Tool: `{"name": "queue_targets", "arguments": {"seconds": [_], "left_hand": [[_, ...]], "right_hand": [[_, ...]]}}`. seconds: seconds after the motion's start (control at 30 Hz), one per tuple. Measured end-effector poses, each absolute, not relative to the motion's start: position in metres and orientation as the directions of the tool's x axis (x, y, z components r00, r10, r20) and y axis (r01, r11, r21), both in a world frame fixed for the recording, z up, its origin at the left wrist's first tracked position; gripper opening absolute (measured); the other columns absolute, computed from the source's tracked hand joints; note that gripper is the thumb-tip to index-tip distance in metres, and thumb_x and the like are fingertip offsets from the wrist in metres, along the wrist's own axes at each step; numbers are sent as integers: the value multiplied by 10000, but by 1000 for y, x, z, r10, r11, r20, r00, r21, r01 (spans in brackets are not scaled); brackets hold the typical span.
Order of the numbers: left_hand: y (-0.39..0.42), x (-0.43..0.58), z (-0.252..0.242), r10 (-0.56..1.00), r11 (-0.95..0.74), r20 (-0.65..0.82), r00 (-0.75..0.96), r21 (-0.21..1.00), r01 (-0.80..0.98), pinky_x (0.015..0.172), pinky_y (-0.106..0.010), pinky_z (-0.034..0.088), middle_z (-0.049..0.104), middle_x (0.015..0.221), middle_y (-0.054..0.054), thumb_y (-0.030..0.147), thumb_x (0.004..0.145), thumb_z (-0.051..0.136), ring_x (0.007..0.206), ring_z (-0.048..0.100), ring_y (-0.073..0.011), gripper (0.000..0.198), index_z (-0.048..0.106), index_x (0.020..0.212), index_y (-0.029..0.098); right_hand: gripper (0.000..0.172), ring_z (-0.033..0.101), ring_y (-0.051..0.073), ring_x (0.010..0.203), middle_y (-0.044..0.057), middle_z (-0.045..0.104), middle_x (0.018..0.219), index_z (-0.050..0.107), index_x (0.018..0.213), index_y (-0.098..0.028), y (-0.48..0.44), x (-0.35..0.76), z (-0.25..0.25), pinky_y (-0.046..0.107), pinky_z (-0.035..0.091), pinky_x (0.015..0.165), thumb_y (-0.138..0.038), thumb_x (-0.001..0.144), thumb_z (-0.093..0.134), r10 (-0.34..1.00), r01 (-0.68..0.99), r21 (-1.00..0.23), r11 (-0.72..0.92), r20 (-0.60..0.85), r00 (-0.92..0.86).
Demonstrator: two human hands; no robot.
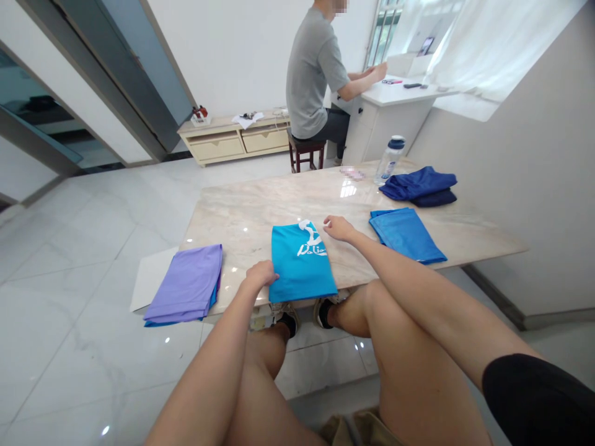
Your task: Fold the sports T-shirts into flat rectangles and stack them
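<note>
A turquoise folded shirt with white lettering lies flat near the front edge of the marble-patterned table. At its left edge is my left hand, fingers curled and thumb against the fabric. My right hand hovers just off the shirt's upper right side, holding nothing, with its fingers loosely bent and apart from the thumb. A purple folded garment rests on blue fabric at the table's left end. To the right of my right hand lies a blue folded garment.
Dark blue clothes are heaped at the right rear, beside a clear water bottle with a dark cap. Beyond the table, a person in grey sits on a stool at a white desk. A low cabinet stands along the wall.
</note>
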State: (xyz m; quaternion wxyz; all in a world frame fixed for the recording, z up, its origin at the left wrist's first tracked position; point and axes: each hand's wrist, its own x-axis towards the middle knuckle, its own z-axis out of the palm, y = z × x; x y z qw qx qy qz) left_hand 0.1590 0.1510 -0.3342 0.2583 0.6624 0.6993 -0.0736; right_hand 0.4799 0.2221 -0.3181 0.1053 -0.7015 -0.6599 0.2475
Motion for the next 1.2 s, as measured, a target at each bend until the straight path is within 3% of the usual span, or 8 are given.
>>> {"name": "queue_targets", "arguments": {"seconds": [0.13, 0.23, 0.37, 0.53, 0.83, 0.97, 1.07, 1.2], "left_hand": [[144, 150, -332, 862, 105, -505, 28, 234, 967, 844, -413, 581, 748, 677, -133, 540, 743, 888, 889, 798, -389, 382, 670, 656, 239], [147, 146, -328, 934, 107, -356, -30, 199, 974, 938, -470, 558, 808, 1012, -218, 635, 990, 619, 1109, 767, -425, 449, 730, 915, 206], [161, 149, -332, 975, 161, -202, -93, 354, 921, 996, -412, 534, 760, 1266, -200, 555, 1084, 517, 1236, 721, -346, 450, 634, 1285, 170], [175, 161, -350, 978, 168, -184, -103, 388, 906, 951, -367, 519, 735, 1248, -172, 574, 1078, 536, 1198, 701, -315, 413, 650, 1150, 184], [181, 167, -342, 977, 193, -160, -140, 395, 898, 813, -342, 469, 805, 1097, -132, 492, 1104, 439, 1060, 728, -318, 408, 714, 952, 232], [181, 172, -336, 967, 246, -165, -193, 429, 869, 837, -363, 479, 799, 1057, -138, 561, 1090, 462, 1051, 723, -333, 450, 728, 930, 235], [184, 184, -332, 960, 259, -22, -278, 439, 861, 967, -396, 504, 751, 1193, -171, 465, 1093, 492, 1180, 683, -340, 346, 719, 1095, 203], [184, 206, -330, 972, -5, 221, -83, 372, 928, 1139, -455, 476, 633, 1413, -196, 325, 1093, 500, 1357, 591, -338, 302, 633, 1319, 174]], "right_hand": [[389, 663, 255, 1320, 166, 733, 1389, 718, 1426, -139, 227, 473, -330, 326, 430, 1186, -177, 1064, 580, 971, 881, -471, 41, -188, -146], [410, 602, 284, 1376, 184, 666, 1482, 727, 1428, -152, 235, 460, -338, 360, 378, 1227, -164, 1098, 484, 958, 885, -437, 162, -144, -247], [499, 511, 320, 1439, 144, 631, 1566, 632, 1548, -181, 252, 424, -342, 413, 391, 1216, -143, 1085, 449, 960, 880, -428, 205, -87, -266], [481, 484, 332, 1427, 93, 720, 1456, 587, 1581, -294, 268, 388, -337, 507, 349, 1216, -264, 1129, 424, 956, 834, -513, 202, -80, -281], [407, 466, 389, 1391, 175, 738, 1418, 758, 1366, -202, 251, 439, -334, 539, 271, 1184, -438, 1051, 655, 934, 896, -339, 287, -106, -340], [261, 506, 363, 1335, 153, 791, 1275, 825, 1174, -201, 251, 448, -326, 525, 300, 1183, -323, 1055, 628, 972, 919, -336, 206, -41, -233], [350, 565, 330, 1320, 139, 764, 1344, 806, 1223, -198, 253, 439, -312, 463, 393, 1147, -185, 1057, 499, 993, 899, -424, 110, 87, -81], [396, 680, 290, 1240, 111, 782, 1315, 780, 1295, -215, 245, 415, -288, 365, 509, 1035, -163, 1040, 482, 995, 872, -482, 85, 85, -50]]}}
